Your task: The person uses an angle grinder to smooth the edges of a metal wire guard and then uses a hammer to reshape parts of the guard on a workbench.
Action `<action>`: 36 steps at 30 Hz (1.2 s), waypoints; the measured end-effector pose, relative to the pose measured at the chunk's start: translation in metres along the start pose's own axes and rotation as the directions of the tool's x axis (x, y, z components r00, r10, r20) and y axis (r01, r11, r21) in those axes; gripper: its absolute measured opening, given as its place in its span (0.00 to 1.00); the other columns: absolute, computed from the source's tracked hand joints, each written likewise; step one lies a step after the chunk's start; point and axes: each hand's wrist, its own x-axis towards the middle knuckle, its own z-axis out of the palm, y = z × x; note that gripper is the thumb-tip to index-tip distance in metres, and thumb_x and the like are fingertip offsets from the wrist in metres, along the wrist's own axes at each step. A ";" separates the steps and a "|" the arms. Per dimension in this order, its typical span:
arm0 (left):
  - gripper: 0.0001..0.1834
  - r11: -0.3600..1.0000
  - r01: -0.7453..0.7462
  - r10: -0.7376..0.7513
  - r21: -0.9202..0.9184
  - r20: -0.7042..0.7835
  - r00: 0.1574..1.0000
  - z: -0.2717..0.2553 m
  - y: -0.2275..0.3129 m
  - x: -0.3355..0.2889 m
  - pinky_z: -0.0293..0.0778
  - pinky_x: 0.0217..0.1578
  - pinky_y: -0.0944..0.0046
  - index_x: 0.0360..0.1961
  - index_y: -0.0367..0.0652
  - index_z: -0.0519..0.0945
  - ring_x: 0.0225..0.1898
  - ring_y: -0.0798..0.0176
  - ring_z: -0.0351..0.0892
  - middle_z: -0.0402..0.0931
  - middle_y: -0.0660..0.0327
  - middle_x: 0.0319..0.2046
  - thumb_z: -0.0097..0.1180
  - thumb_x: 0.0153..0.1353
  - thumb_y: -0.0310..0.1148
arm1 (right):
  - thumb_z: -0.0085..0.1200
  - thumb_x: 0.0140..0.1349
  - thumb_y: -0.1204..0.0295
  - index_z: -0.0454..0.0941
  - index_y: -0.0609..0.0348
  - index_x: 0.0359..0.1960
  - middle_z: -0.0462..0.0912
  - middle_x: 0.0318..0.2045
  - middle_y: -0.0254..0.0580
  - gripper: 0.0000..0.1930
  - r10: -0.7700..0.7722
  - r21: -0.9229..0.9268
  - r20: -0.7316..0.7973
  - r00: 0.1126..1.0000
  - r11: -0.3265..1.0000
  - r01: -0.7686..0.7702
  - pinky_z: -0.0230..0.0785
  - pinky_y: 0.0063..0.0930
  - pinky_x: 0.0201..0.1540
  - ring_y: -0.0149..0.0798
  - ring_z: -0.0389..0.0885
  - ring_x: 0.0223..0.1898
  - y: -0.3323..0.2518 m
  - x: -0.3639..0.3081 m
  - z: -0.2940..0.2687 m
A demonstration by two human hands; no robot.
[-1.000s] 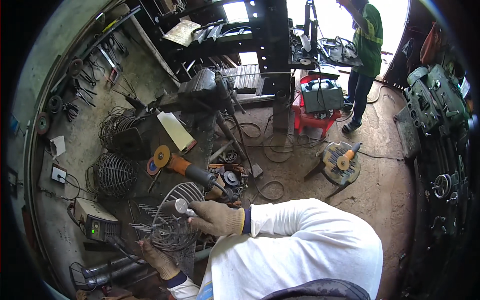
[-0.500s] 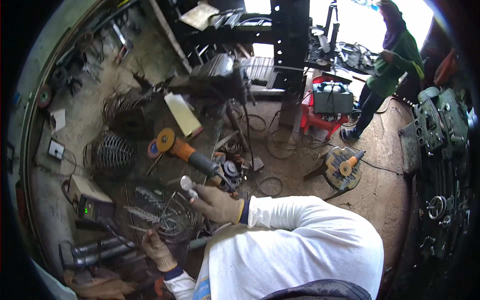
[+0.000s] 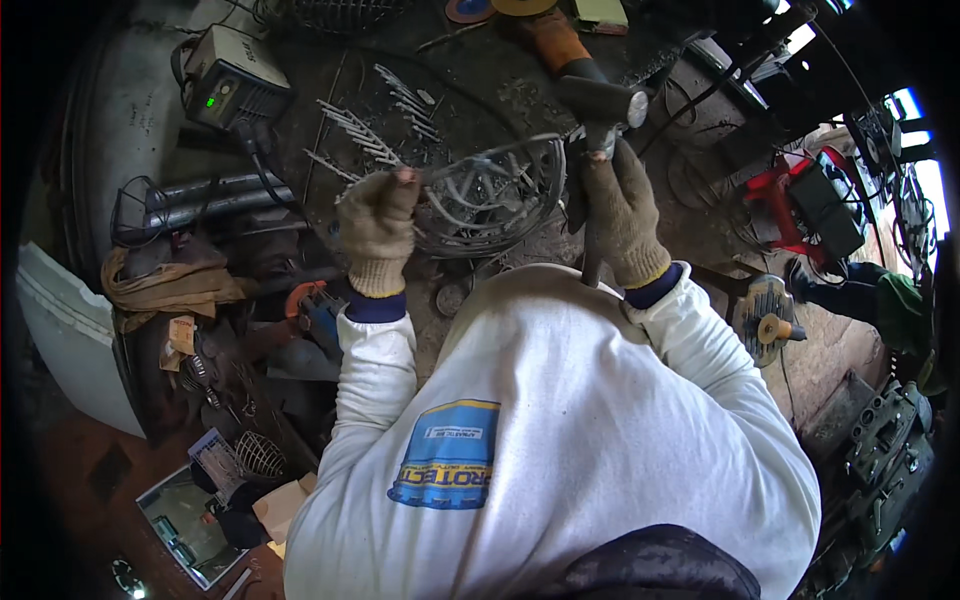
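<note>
While your right hand (image 3: 625, 215) grips the hammer (image 3: 600, 101) at one o'clock, close below its head, probably for control, your left hand (image 3: 380, 228) curls narrowly beside the wire basket (image 3: 472, 206) at twelve; whether it's holding anything, I can't tell.

White long-sleeved shirt (image 3: 620, 430) with blue-and-yellow print (image 3: 448, 455), 2 tan knit gloves (image 3: 378, 228), navy cuffs (image 3: 376, 306), dark mottled cap (image 3: 655, 568).

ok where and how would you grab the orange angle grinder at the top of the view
The angle grinder is probably best gripped around its grey rear body, from the person's side: that end points toward them, while the tan disc sits at the far end. The head of the hammer in the right hand hides the very rear here, so it likely needs moving aside.
</note>
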 end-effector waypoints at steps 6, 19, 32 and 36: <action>0.30 0.997 -0.014 -0.005 -0.070 -0.267 0.964 -0.021 0.012 -0.006 0.71 0.35 0.62 0.31 0.34 0.86 0.27 0.65 0.75 0.80 0.58 0.22 0.65 0.63 0.58 | 0.49 0.77 0.56 0.73 0.62 0.57 0.77 0.27 0.32 0.21 -0.019 0.197 -0.014 1.000 0.980 0.021 0.66 0.22 0.22 0.26 0.72 0.21 -0.005 -0.005 -0.008; 0.24 0.425 -0.425 0.810 0.799 -0.127 0.572 -0.065 -0.015 -0.002 0.79 0.29 0.56 0.55 0.36 0.78 0.27 0.54 0.82 0.81 0.55 0.30 0.69 0.60 0.34 | 0.55 0.72 0.58 0.74 0.66 0.53 0.85 0.34 0.54 0.21 -0.382 -0.328 0.405 0.831 0.787 0.522 0.77 0.42 0.39 0.56 0.87 0.36 -0.053 -0.027 0.027; 0.16 0.559 -0.480 0.779 0.676 -0.228 0.585 -0.062 -0.010 0.002 0.78 0.25 0.63 0.51 0.45 0.80 0.22 0.58 0.82 0.82 0.58 0.25 0.65 0.63 0.32 | 0.51 0.73 0.61 0.71 0.65 0.47 0.80 0.37 0.54 0.16 -0.684 0.431 0.065 0.726 0.676 0.598 0.73 0.30 0.22 0.36 0.77 0.23 -0.100 -0.048 0.017; 0.11 0.586 -0.536 0.777 0.608 -0.233 0.585 -0.062 0.002 0.007 0.78 0.26 0.60 0.42 0.38 0.79 0.24 0.54 0.85 0.82 0.56 0.23 0.65 0.63 0.32 | 0.56 0.68 0.64 0.78 0.65 0.38 0.81 0.29 0.49 0.14 -0.682 0.236 0.271 0.679 0.731 0.641 0.72 0.31 0.27 0.43 0.79 0.25 -0.120 -0.050 0.024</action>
